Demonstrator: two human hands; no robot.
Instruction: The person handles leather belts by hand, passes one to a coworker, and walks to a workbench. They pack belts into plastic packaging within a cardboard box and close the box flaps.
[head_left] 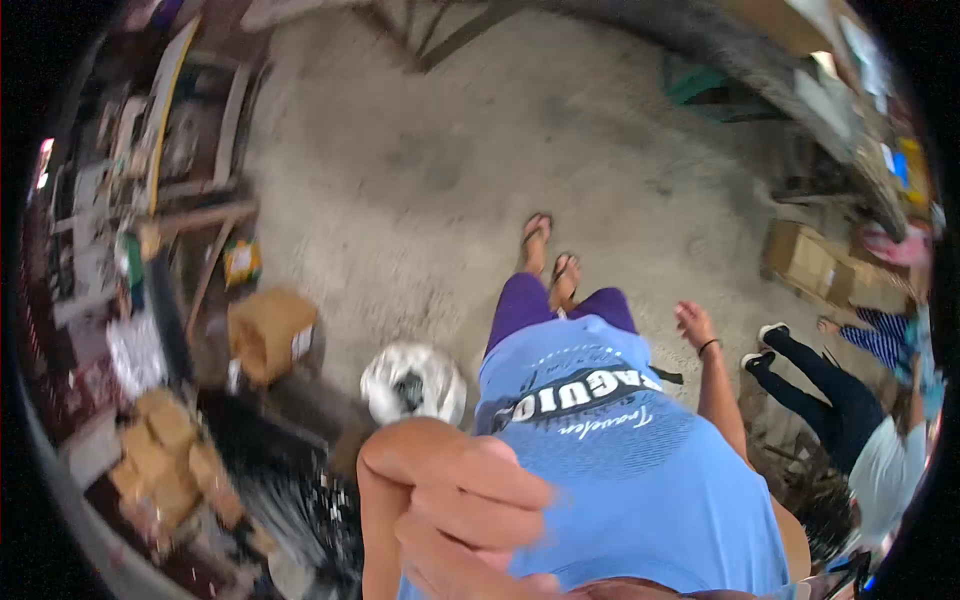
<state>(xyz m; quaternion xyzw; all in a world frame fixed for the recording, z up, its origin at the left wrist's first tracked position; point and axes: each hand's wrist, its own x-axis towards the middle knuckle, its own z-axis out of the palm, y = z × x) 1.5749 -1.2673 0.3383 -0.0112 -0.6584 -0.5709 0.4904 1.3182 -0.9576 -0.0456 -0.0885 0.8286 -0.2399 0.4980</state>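
Note:
My left hand (pixel 475 505) is raised close to the camera, in front of my blue shirt (pixel 640 480). Its fingers are bent and drawn together, the tips slightly smeared by motion, and no object shows in them. Down by my right side hangs my right hand (pixel 693 325), holding nothing, its fingers loosely curved and a little apart. A dark band (pixel 709 345) circles that wrist. Below are my purple shorts (pixel 525 305) and my feet in flip-flops (pixel 538 228) on the concrete floor (pixel 400 150).
A white sack (pixel 413 382) and an open cardboard box (pixel 268 335) stand at my left, near a pile of brown packages (pixel 170 460). Racks line the left edge. On the right are a person in dark trousers (pixel 815 390), another in striped clothing (pixel 880 340), and boxes (pixel 800 260).

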